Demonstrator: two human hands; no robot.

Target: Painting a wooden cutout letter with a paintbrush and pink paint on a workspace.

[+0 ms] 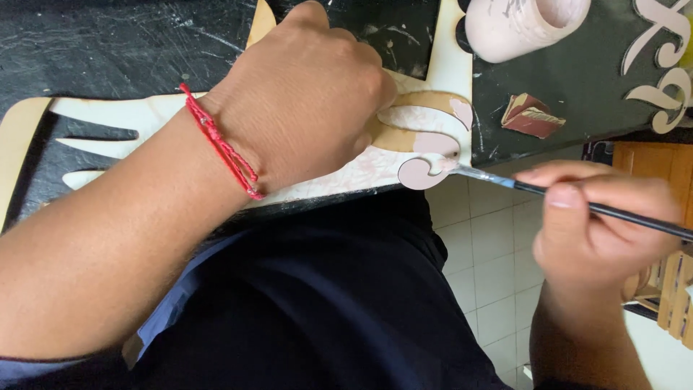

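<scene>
right fingers (577,189) pinch thin brush (563,196) | left hand (303,94) curled, pressing scrolled cutout (426,162) | pink-smeared cup (520,25) beyond

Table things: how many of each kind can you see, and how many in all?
Paintbrush: 1
Pink-smeared cup: 1
Wooden cut-out board with a curly end: 1
Pale scroll shape at the right edge: 1
Small folded red-and-cream scrap: 1
Total: 5
</scene>
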